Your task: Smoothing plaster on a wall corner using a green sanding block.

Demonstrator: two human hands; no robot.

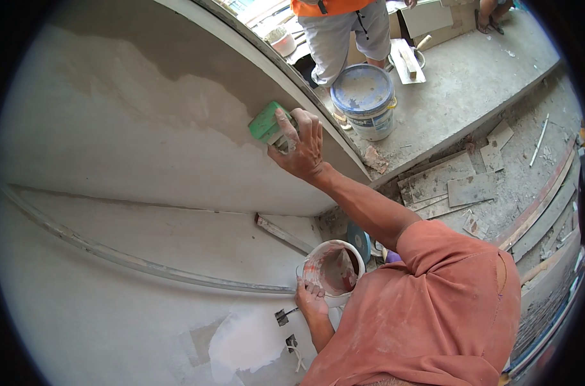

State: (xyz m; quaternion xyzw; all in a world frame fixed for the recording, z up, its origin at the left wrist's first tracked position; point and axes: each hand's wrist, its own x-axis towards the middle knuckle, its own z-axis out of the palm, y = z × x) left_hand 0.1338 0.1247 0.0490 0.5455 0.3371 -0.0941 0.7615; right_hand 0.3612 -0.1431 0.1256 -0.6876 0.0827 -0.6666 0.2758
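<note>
Salmon shirt (427, 309) is filling the foreground. Right hand (297, 145) is gripping the green block (265, 123) at the wall (112, 138), beside the dark patch (196, 61); left hand (312, 300) is clutching the bucket (315, 262) at its side. Probably smoothing the wall; next stroke is likely needing even, light pressure.

The right arm (364, 203) stretches from the shoulder toward the upper left, with the back of the right hand (301, 148) showing and its fingers (312, 123) spread and bent in a grip. The left hand (310, 298) sits lower and nearer the torso (427, 315), fingers curled, the left forearm (321, 328) partly hidden
</note>
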